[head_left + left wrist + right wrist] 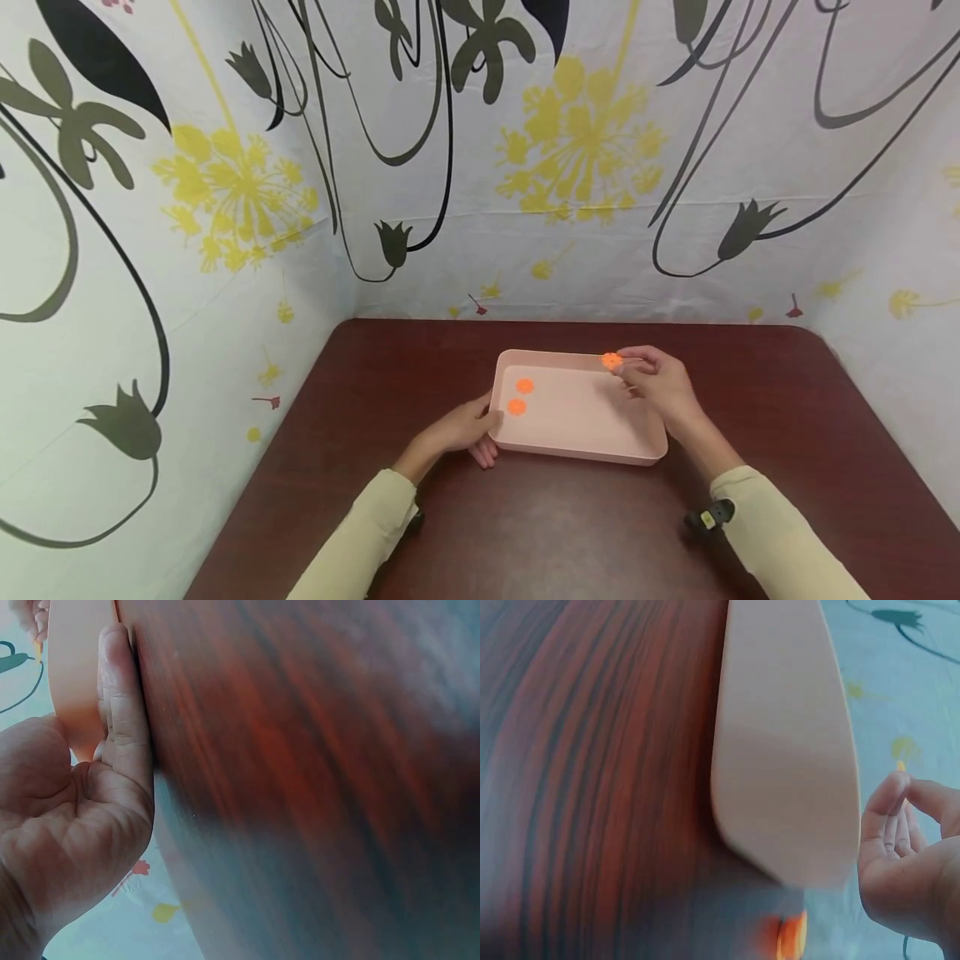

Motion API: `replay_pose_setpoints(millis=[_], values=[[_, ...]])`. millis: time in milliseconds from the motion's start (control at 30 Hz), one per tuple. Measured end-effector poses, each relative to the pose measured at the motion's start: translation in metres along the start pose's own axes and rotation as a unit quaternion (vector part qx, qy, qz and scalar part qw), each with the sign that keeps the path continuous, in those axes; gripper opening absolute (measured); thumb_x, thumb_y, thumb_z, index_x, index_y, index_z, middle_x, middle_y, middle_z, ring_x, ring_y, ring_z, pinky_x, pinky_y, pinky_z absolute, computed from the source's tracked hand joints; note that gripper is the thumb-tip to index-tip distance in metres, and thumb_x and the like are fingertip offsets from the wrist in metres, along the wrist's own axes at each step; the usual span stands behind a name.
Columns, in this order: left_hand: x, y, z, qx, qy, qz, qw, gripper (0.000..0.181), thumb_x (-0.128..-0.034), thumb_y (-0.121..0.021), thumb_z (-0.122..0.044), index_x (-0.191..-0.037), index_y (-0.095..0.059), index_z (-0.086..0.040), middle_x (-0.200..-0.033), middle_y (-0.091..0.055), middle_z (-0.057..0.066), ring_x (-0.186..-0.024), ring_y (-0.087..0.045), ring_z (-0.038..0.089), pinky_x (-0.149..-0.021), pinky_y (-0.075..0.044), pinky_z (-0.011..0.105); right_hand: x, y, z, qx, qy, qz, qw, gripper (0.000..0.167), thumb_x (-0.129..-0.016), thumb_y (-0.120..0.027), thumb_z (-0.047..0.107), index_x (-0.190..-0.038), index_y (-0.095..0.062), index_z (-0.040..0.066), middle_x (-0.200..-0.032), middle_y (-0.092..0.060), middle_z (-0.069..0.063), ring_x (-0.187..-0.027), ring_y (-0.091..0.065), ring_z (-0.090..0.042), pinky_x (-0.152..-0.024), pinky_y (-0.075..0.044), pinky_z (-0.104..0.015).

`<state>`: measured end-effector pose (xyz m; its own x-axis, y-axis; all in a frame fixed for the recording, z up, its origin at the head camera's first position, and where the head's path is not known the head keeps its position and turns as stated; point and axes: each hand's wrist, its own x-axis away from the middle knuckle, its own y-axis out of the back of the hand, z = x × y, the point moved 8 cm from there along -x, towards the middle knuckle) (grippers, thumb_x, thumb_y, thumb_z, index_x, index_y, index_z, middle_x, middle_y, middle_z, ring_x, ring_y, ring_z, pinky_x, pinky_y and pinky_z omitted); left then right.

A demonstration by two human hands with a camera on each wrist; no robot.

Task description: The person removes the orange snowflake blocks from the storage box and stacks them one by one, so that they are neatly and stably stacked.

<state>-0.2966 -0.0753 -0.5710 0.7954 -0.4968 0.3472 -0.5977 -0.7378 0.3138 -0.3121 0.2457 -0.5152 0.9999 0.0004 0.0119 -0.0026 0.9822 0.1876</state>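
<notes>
A shallow pale-pink tray [573,421] sits on the table in the head view. Two thin orange discs, an upper disc [524,386] and a lower disc [517,407], lie at its left end. My left hand [463,425] grips the tray's left side, thumb at the rim and fingers beneath; the left wrist view shows the fingers [124,712] stretched along the underside. Over the tray's far right part, my right hand [663,385] pinches another orange disc [612,361] between thumb and fingertips. Only this disc's edge [901,766] shows in the right wrist view.
The dark-red wooden table [585,517] extends around the tray. Flower-printed white cloth [465,183] hangs behind the table and at both sides. A blurred orange object [791,937] shows near the tray's corner in the right wrist view; its kind is unclear.
</notes>
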Motion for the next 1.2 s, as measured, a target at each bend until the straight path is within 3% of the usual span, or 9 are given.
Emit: replay_pose_setpoints(millis=[200, 533, 767, 1200], values=[[0.000, 0.000, 0.001, -0.004, 0.003, -0.002, 1.0000, 0.068, -0.1126, -0.047, -0.027, -0.171, -0.014, -0.017, -0.072, -0.074, 0.017, -0.054, -0.073, 0.022, -0.055, -0.067, 0.045, 0.005, 0.034, -0.010, -0.004, -0.008, -0.042, 0.9991, 0.048, -0.100, -0.074, 0.017, -0.139, -0.056, -0.004, -0.091, -0.078, 0.013, -0.074, -0.070, -0.006, -0.066, -0.066, -0.026], [-0.005, -0.003, 0.001, -0.001, -0.001, 0.008, 1.0000, 0.067, -0.1131, -0.047, -0.027, -0.171, -0.015, -0.018, -0.071, -0.073, 0.016, -0.054, -0.073, 0.022, -0.055, -0.067, 0.046, 0.015, 0.081, -0.028, 0.032, -0.030, -0.098, 0.9942, 0.043, -0.101, -0.073, 0.021, -0.137, -0.058, 0.002, -0.090, -0.078, 0.013, -0.072, -0.070, -0.007, -0.063, -0.064, -0.025], [0.001, 0.002, 0.002, -0.013, 0.009, -0.007, 0.9999, 0.068, -0.1128, -0.049, -0.029, -0.171, -0.016, -0.019, -0.073, -0.072, 0.016, -0.055, -0.073, 0.023, -0.055, -0.067, 0.044, 0.009, 0.087, -0.045, 0.058, -0.058, -0.101, 0.9915, 0.046, -0.102, -0.071, 0.031, -0.140, -0.058, 0.007, -0.090, -0.073, 0.023, -0.077, -0.068, -0.006, -0.069, -0.062, -0.023], [-0.001, 0.001, 0.002, -0.004, 0.000, -0.002, 1.0000, 0.067, -0.1131, -0.046, -0.028, -0.171, -0.015, -0.018, -0.070, -0.073, 0.015, -0.053, -0.072, 0.021, -0.054, -0.067, 0.045, 0.001, 0.092, -0.064, 0.080, -0.077, -0.085, 0.9902, 0.047, -0.105, -0.067, 0.024, -0.145, -0.056, 0.003, -0.089, -0.073, 0.020, -0.081, -0.065, -0.004, -0.071, -0.060, -0.020]])
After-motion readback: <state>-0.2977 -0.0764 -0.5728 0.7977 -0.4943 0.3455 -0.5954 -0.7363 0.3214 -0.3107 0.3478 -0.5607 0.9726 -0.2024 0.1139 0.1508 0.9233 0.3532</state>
